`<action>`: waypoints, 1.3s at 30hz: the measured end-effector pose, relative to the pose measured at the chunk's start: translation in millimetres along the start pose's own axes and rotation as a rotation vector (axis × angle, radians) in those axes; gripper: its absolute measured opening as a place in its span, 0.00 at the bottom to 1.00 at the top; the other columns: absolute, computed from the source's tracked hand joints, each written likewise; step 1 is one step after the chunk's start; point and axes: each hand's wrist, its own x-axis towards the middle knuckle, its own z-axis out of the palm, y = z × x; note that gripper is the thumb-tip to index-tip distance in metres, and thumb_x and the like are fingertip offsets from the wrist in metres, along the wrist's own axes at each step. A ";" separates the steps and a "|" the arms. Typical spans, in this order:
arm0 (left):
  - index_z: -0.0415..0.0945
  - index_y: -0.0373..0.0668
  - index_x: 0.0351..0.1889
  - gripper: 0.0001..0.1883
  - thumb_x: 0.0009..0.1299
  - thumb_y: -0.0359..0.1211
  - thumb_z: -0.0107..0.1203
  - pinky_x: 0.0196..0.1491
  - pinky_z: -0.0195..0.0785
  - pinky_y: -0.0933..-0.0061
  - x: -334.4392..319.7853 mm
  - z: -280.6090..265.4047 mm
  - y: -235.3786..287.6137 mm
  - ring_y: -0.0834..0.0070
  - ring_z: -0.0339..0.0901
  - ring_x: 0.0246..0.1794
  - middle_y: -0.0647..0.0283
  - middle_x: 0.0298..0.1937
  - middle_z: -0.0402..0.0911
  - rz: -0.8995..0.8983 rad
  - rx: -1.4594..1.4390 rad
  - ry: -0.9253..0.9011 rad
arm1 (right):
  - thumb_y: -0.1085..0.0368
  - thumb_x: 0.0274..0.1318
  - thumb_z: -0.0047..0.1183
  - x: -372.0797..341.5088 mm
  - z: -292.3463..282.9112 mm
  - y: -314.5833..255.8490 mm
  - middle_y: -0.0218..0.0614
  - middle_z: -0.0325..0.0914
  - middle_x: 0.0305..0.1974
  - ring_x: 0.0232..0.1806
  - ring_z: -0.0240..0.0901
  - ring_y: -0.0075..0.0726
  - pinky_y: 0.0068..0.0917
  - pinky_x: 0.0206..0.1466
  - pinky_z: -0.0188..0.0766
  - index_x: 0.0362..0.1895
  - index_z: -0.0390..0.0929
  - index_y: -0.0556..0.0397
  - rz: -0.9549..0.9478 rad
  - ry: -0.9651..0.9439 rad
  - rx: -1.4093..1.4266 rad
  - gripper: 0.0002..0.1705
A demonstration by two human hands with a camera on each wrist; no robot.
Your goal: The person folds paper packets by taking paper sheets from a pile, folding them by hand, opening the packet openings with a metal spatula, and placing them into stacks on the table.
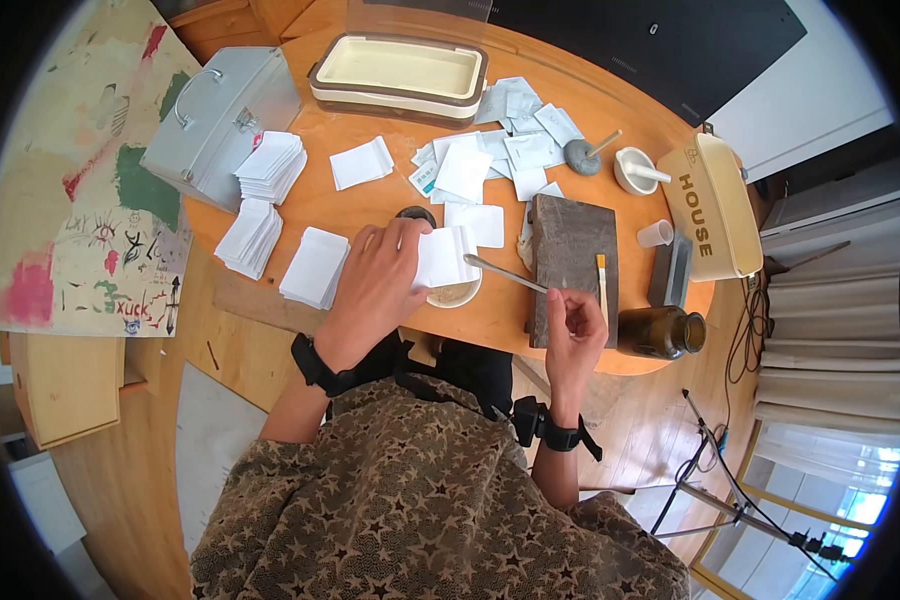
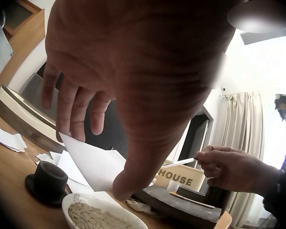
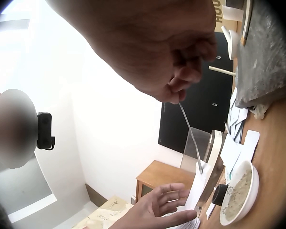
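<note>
My left hand (image 1: pixel 373 285) holds a white paper packet (image 1: pixel 440 258) between thumb and fingers, above a white bowl (image 2: pixel 101 213) of greyish-brown powder. In my right hand (image 1: pixel 576 325) the end of a thin metal spatula (image 1: pixel 505 273) is pinched, its other end at the packet's edge. From the right wrist view, the spatula (image 3: pixel 192 136) reaches down to the packet (image 3: pixel 196 189), close to my left hand (image 3: pixel 155 210). Whether powder lies on the spatula's tip, I cannot tell. A small black round object (image 2: pixel 46 183) stands beside the bowl.
Stacks of white packets (image 1: pixel 315 267) lie left of the bowl, loose packets (image 1: pixel 462 170) behind it. To the right are a dark stone slab (image 1: pixel 576 235) with a brush (image 1: pixel 602 285), a brown jar (image 1: pixel 660 333), a mortar (image 1: pixel 632 170) and a HOUSE box (image 1: pixel 712 205). A cream tray (image 1: pixel 400 70) stands at the back.
</note>
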 end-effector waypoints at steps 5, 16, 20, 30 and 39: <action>0.66 0.39 0.61 0.37 0.53 0.29 0.73 0.67 0.62 0.57 -1.2 0.5 -1.6 0.51 0.73 0.59 0.52 0.57 0.75 -0.003 -0.029 0.007 | 0.64 0.68 0.62 -0.2 0.1 -0.5 0.20 0.70 0.23 0.26 0.60 0.13 0.18 0.30 0.53 0.34 0.80 0.55 0.025 0.002 0.021 0.10; 0.66 0.40 0.61 0.36 0.55 0.30 0.73 0.65 0.64 0.55 -0.4 1.1 -0.3 0.49 0.73 0.59 0.52 0.58 0.75 0.014 -0.097 0.003 | 0.66 0.67 0.62 -0.5 0.5 -7.2 0.25 0.74 0.25 0.26 0.64 0.15 0.21 0.31 0.60 0.35 0.81 0.57 0.083 -0.034 0.082 0.08; 0.66 0.40 0.61 0.36 0.56 0.32 0.73 0.63 0.65 0.55 1.2 6.4 1.4 0.49 0.73 0.58 0.52 0.58 0.75 -0.008 -0.131 -0.024 | 0.69 0.65 0.63 -0.6 3.0 9.6 0.31 0.76 0.27 0.26 0.67 0.21 0.24 0.31 0.64 0.37 0.82 0.59 -0.121 -0.072 -0.043 0.05; 0.67 0.41 0.61 0.35 0.57 0.35 0.73 0.64 0.64 0.55 -3.0 5.5 -0.1 0.51 0.74 0.59 0.52 0.58 0.77 -0.033 -0.118 0.051 | 0.69 0.64 0.64 1.9 -0.7 9.6 0.31 0.78 0.28 0.26 0.66 0.22 0.24 0.31 0.64 0.38 0.83 0.57 -0.214 0.047 -0.069 0.05; 0.69 0.43 0.58 0.32 0.58 0.35 0.73 0.62 0.65 0.53 -33.1 -20.2 -28.7 0.53 0.77 0.55 0.54 0.54 0.79 -0.258 0.074 0.214 | 0.65 0.67 0.63 0.9 -0.3 9.6 0.25 0.74 0.26 0.27 0.62 0.17 0.20 0.32 0.60 0.37 0.82 0.57 -0.090 0.060 -0.028 0.08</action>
